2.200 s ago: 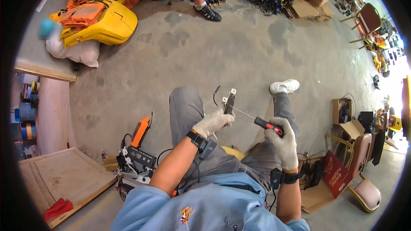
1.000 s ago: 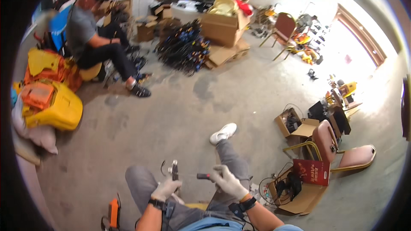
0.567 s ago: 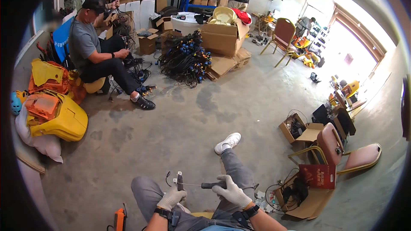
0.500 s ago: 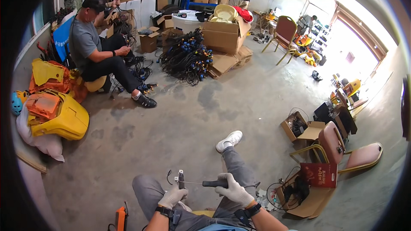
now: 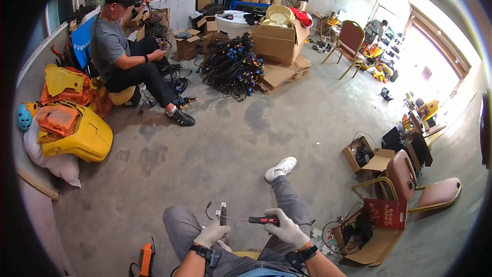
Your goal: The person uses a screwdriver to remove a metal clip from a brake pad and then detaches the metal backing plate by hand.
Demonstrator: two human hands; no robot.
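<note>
My left hand (image 5: 211,234), in a pale knit glove, is closed around a small, narrow dark part (image 5: 223,215) held upright, with light metal tabs and a short curved black wire. My right hand (image 5: 286,227), gloved too, grips the rear of the black and red handle of a screwdriver (image 5: 263,220). The screwdriver lies nearly level, its thin shaft pointing left. Its tip meets or passes the side of the dark part; which of the two I cannot tell. Both hands are over my lap.
An orange device (image 5: 147,259) stands low at the left. To the right are an open carton (image 5: 376,246) with black cables and a tipped chair (image 5: 401,174). A seated person (image 5: 115,46) handles cables beside a black cable heap (image 5: 233,66). Yellow and orange plastic shells (image 5: 84,136) lie at the left.
The screwdriver handle has turned, so its red side now shows, and my right-hand fingers have shifted back along it. The left hand keeps its hold. The whole view has shifted slightly.
</note>
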